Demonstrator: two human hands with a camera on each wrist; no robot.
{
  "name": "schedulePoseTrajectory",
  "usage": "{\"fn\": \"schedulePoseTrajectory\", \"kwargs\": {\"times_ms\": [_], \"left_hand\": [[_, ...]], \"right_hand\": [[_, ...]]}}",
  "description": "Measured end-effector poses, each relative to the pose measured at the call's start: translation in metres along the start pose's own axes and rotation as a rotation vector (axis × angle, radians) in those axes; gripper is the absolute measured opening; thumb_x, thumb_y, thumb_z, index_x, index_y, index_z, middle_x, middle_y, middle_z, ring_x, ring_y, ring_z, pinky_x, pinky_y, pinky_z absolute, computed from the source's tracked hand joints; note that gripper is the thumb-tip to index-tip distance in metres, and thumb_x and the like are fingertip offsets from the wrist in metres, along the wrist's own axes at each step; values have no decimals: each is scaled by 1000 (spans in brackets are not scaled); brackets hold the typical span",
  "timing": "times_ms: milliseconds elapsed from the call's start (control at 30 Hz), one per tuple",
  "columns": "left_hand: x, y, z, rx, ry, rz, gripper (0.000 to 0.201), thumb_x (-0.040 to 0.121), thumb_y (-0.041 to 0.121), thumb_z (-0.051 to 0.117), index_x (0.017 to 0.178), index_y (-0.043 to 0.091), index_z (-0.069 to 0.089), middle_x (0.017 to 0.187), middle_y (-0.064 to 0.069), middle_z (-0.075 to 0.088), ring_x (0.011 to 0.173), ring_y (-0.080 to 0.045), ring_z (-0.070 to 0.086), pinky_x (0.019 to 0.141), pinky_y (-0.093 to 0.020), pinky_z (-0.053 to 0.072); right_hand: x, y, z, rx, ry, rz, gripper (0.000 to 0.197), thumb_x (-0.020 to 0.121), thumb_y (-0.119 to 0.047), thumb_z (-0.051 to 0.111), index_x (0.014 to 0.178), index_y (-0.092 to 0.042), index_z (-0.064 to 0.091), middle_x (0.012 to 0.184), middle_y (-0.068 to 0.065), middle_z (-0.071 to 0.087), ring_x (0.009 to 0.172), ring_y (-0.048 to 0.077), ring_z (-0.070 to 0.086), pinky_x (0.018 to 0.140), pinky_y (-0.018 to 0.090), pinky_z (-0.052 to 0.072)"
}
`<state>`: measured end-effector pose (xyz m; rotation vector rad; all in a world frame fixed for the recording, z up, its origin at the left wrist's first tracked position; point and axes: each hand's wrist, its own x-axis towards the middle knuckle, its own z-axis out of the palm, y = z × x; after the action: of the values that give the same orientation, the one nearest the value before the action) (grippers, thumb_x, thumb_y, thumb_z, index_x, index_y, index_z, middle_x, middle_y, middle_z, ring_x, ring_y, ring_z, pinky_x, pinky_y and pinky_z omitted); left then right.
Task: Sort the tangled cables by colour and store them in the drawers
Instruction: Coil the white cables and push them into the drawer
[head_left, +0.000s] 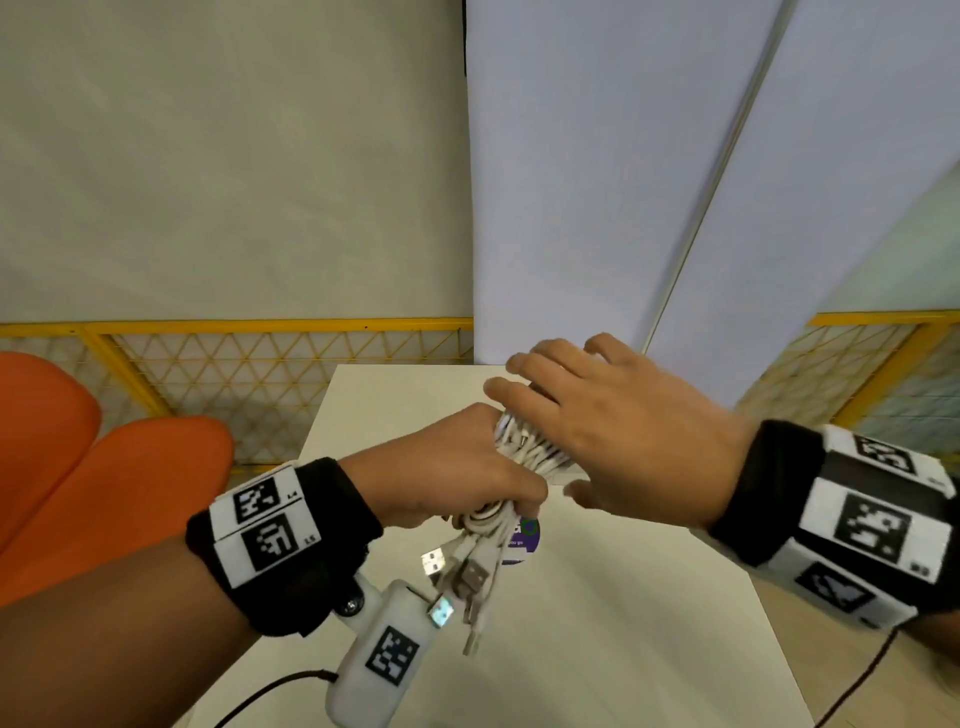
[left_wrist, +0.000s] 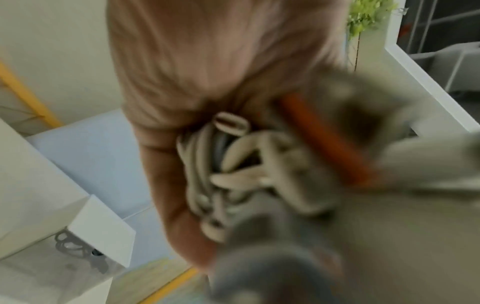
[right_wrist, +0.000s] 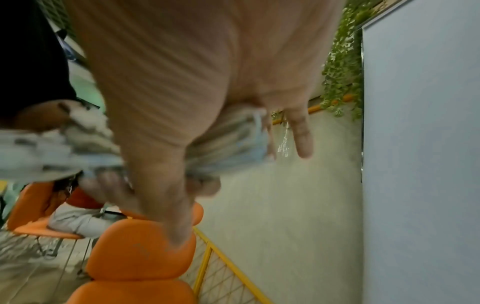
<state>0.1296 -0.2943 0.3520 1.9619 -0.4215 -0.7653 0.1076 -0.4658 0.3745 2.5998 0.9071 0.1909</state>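
My left hand (head_left: 488, 478) grips a coiled bundle of white cables (head_left: 524, 447) above the white table (head_left: 597, 623). Their USB plugs (head_left: 467, 577) dangle below the fist. My right hand (head_left: 558, 431) lies over the far end of the bundle, fingers and thumb stretched out. In the left wrist view the left hand (left_wrist: 168, 144) curls round the white cables (left_wrist: 205, 164), with blur on the right. The right wrist view has the right hand (right_wrist: 182, 123) flat over the cable bundle (right_wrist: 228, 139), index finger straight. No drawer shows in the head view.
A purple sticker (head_left: 524, 535) lies on the table under the cables. Orange chairs (head_left: 104, 467) stand at the left by a yellow mesh fence (head_left: 234, 327). White panels rise behind the table. A white box-like unit (left_wrist: 98, 226) is below left in the left wrist view.
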Motion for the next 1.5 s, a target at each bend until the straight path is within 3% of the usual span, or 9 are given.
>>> {"fn": "schedulePoseTrajectory", "kwargs": {"times_ms": [167, 300, 400, 500, 767, 900, 1167, 1333, 1500], "left_hand": [[-8, -4, 6, -87, -105, 28, 23, 70, -5, 71, 89, -6, 57, 81, -24, 62, 74, -32, 62, 67, -34, 49], [-5, -6, 10, 42, -135, 23, 26, 80, 12, 81, 101, 8, 66, 95, -11, 76, 87, -26, 72, 83, -42, 57], [-5, -4, 5, 276, -16, 16, 80, 65, 45, 91, 134, 34, 51, 126, 21, 61, 119, -1, 55, 98, -26, 47], [-11, 7, 0, 316, 170, 62, 116, 59, 58, 89, 154, 38, 25, 144, 25, 43, 133, 2, 42, 100, -21, 38], [3, -1, 50, 554, 393, 147, 60, 64, 49, 81, 110, 32, 46, 87, 14, 63, 80, -11, 61, 70, -33, 53], [14, -16, 58, 558, 414, 246, 33, 71, 26, 71, 73, 33, 39, 68, 9, 56, 63, -15, 55, 55, -25, 37], [18, -38, 74, 476, 335, 189, 16, 68, 29, 68, 73, 20, 57, 65, 2, 64, 60, -17, 64, 51, -31, 49], [16, -55, 85, 368, 267, 94, 13, 68, 23, 69, 71, 18, 57, 61, 6, 60, 51, -11, 54, 48, -27, 41], [8, -102, 81, 225, 292, -160, 24, 56, 29, 68, 65, 13, 52, 55, 7, 50, 50, -11, 43, 50, -25, 35]], "right_hand": [[-4, -6, 2, 12, 224, -67, 9, 74, -9, 51, 83, -10, 53, 71, 7, 51, 50, 27, 50, 40, 28, 26], [-8, -5, 7, 17, 96, -115, 19, 63, -14, 70, 75, -10, 56, 61, 6, 50, 35, 25, 45, 37, 24, 19], [-9, -6, 9, -69, -12, -73, 28, 49, -15, 77, 73, -11, 62, 56, 4, 51, 32, 24, 33, 39, 23, 12], [-11, -1, 13, -55, -15, -37, 33, 37, -10, 79, 60, -11, 55, 48, 5, 46, 39, 21, 7, 47, 19, -3], [-11, 2, 7, -10, 192, 17, 13, 44, -9, 51, 56, -14, 50, 45, -1, 43, 51, 10, -12, 51, 20, -6], [-20, -2, 18, 20, 237, 39, 24, 45, -9, 47, 62, -15, 31, 46, 3, 40, 47, 13, -10, 51, 19, -5], [-37, -16, 54, 100, 156, 17, 35, 45, -9, 71, 74, -13, 52, 59, 3, 47, 33, 22, 31, 42, 22, 1], [-51, -29, 78, 285, 132, 89, 58, 66, -21, 78, 114, -20, 45, 83, 0, 54, 63, 24, 56, 45, 35, 44], [-83, -37, 114, 491, -18, 228, 73, 85, -35, 62, 143, -24, 19, 115, -3, 55, 94, 23, 58, 71, 38, 51]]}}
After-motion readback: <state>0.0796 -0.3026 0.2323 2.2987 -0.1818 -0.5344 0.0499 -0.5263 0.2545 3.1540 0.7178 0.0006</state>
